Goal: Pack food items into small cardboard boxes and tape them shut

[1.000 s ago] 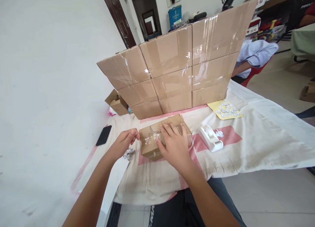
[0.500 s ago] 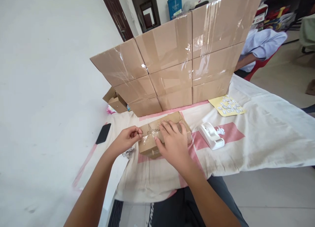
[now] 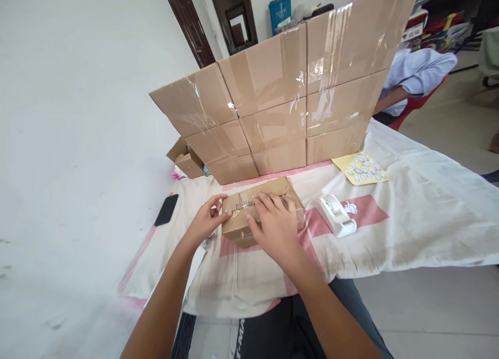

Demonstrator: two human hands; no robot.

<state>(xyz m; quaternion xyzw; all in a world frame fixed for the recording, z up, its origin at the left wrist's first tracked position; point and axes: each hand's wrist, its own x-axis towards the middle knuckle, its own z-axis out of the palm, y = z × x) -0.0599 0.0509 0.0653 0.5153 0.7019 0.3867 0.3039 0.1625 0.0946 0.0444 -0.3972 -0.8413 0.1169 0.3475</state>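
A brown cardboard box with dark markings and shiny clear tape on top lies on the cloth-covered table. My left hand is at the box's left end, its thumb and fingertips touching the top edge with a gap between them. Spread across the right part of the top is my right hand, fingers resting on the cardboard. To the right of the box stands a white tape dispenser. Whether a loose bit of tape is under my fingers is too small to tell.
A tall taped cardboard panel stands behind the box. A black phone lies at the left, a yellow sticker sheet at the right. Behind the panel's left side is an open carton. A person's sleeve shows at the upper right.
My left hand has moved slightly right, and its thumb and fingers have opened from a pinch onto the box's left end. My right hand stays on the box top.
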